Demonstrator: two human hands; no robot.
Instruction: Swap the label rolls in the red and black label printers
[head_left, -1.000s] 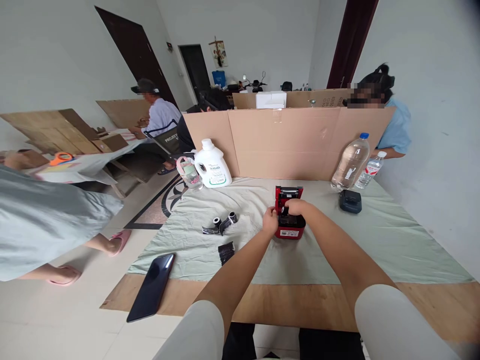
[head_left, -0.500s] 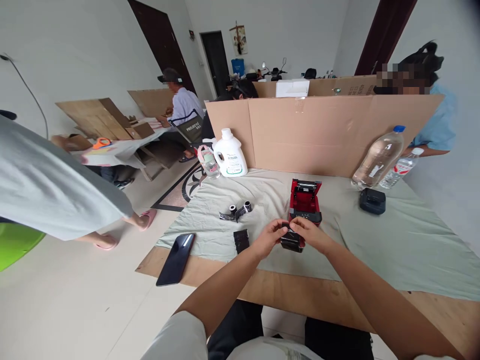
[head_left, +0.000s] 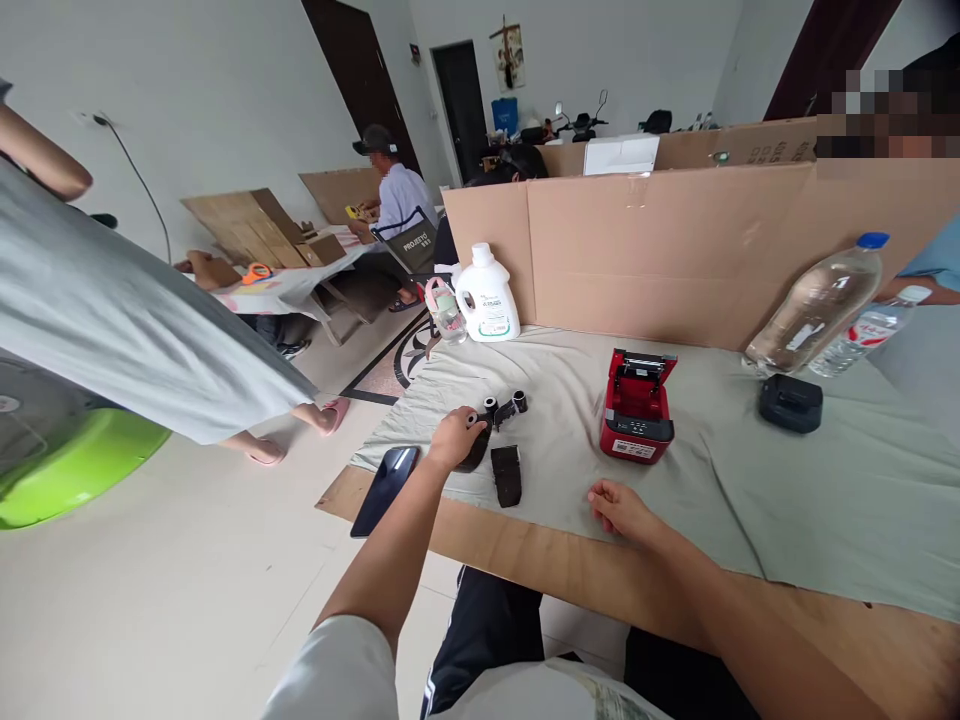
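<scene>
A small red and black label printer (head_left: pixel 637 419) stands on the pale green cloth (head_left: pixel 787 500) with its lid up. My left hand (head_left: pixel 454 438) is off to its left, closed on a black roll (head_left: pixel 477 455) beside two more black rolls (head_left: pixel 506 407) and a flat black strip (head_left: pixel 508 474). My right hand (head_left: pixel 621 507) rests on the cloth near the front edge, below the printer, fingers loosely apart and holding nothing.
A black phone (head_left: pixel 384 476) lies at the table's left corner. A white jug (head_left: pixel 487 295), a small pink-capped bottle (head_left: pixel 445 309), two water bottles (head_left: pixel 814 303) and a black device (head_left: pixel 790 402) stand before a cardboard wall (head_left: pixel 675 250). A person in grey (head_left: pixel 112 310) stands close left; others sit behind.
Both hands left the printer. My left hand carried a black roll leftward to the other rolls; my right hand dropped to the cloth. The camera view swung left.
</scene>
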